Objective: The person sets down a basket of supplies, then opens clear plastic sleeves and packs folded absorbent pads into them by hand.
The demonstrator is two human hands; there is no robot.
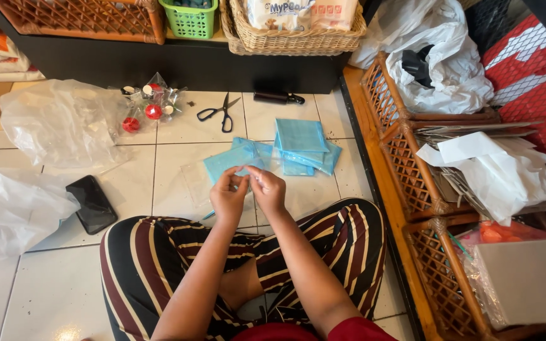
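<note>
Bare tile floor (pixel 178 136) lies open ahead of the two hands, between them and the scissors (pixel 218 112). A stack of blue packets (pixel 301 140) sits just ahead and to the right, with one blue packet (pixel 227 161) close under the fingers. A black phone (pixel 91 203) lies to the left, with crumpled clear bags (pixel 61 120) beyond it. A rattan shelf (pixel 412 170) walls off the right side. A dark cabinet (pixel 178 63) closes the far edge. Striped knees (pixel 153 252) hem in the near floor.

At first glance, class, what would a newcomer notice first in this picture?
The left hand and right hand meet at centre, pinching a light blue packet above the tiled floor. Just beyond lies a stack of blue packets, with black scissors further back.
</note>
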